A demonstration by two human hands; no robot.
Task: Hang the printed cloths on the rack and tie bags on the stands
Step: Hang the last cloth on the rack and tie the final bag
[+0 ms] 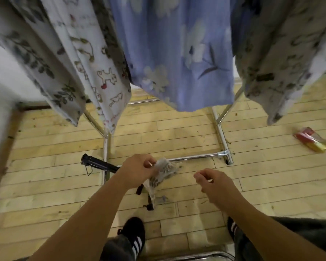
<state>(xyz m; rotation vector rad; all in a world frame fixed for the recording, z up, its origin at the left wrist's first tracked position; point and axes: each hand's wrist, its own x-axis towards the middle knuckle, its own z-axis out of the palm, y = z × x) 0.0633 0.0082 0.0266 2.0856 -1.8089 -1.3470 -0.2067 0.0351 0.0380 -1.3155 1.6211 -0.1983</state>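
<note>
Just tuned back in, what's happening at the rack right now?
A person stands at the chrome rack, where several printed cloths already hang, a blue floral one in the middle. Their left hand grips a small printed bag with dark ties dangling. The right hand hovers beside it, loosely curled, holding nothing visible. The bag is not yet tied to anything.

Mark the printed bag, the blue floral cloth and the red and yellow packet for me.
printed bag [164, 169], head view, crumpled upper part.
blue floral cloth [177, 53], head view, middle of the hanging panel.
red and yellow packet [311, 140], head view, its middle, on the floor.
</note>
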